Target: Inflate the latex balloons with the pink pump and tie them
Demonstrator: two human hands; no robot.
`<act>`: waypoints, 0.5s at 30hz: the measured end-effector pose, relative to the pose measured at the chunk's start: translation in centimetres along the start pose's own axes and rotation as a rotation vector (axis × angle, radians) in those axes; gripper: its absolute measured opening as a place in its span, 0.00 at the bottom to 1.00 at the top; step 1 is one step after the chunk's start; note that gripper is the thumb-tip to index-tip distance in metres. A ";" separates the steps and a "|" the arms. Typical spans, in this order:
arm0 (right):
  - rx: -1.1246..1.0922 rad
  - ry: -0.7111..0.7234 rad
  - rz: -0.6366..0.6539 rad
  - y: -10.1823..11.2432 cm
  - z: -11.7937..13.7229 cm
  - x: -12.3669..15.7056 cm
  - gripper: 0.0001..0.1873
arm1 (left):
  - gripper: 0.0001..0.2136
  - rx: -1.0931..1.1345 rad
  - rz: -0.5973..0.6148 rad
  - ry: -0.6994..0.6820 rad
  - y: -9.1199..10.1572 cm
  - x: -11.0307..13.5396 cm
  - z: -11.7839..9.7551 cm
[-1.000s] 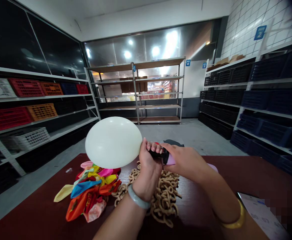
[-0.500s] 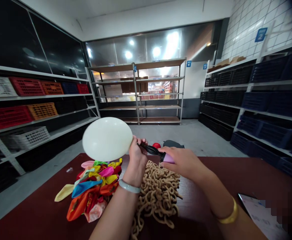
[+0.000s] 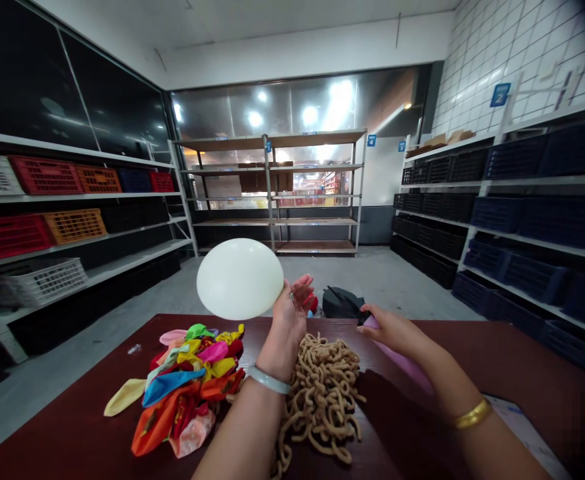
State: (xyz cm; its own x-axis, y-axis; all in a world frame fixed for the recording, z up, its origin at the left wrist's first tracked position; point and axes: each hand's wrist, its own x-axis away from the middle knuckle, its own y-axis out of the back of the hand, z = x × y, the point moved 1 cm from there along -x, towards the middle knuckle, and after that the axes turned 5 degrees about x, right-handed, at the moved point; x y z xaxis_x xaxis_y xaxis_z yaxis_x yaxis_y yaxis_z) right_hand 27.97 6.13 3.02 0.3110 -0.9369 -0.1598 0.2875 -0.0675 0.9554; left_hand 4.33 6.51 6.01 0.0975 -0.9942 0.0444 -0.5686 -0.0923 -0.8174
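Note:
My left hand [image 3: 292, 307] pinches the neck of a pale, inflated balloon [image 3: 240, 279] near the thumb, with the other fingers stretched out. The balloon floats above the far edge of the table. My right hand [image 3: 385, 330] is wrapped around a purple hand pump [image 3: 402, 365] with a black nozzle, held apart from the balloon. Below my left hand lies a heap of flat, colourful balloons [image 3: 182, 380]. Between my forearms is a pile of tan, curly, rope-like pieces [image 3: 325, 393].
The dark red table [image 3: 87, 400] carries a flat phone-like or paper object [image 3: 522, 427] at the right, partly behind my forearm. Beyond it, a dark bag [image 3: 342, 303] lies on the floor. Shelves with crates [image 3: 47, 175] line both sides, and a rack [image 3: 317, 247] stands at the back.
The pump's nozzle has come out of the balloon's neck. My right hand has moved right with the pump, and my left hand has shifted slightly right with the balloon.

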 end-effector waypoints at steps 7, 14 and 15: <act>0.154 -0.163 0.043 -2.9 -3.6 2.1 0.23 | 0.11 -0.033 0.095 0.047 -0.5 1.0 0.9; 0.193 -0.202 0.013 -4.2 -3.7 3.1 0.17 | 0.10 -0.053 0.134 0.080 -0.1 1.1 1.4; 0.198 -0.199 -0.009 -3.9 -3.3 3.1 0.18 | 0.09 -0.079 0.133 0.071 0.0 1.2 1.7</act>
State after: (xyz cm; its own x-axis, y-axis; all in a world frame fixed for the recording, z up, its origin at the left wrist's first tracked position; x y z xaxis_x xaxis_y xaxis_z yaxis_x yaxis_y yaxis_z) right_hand 30.77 4.65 -2.02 0.1195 -0.9835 -0.1357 0.1012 -0.1239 0.9871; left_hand 5.84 5.45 5.02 -0.0394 -0.9991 -0.0182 -0.6357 0.0392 -0.7709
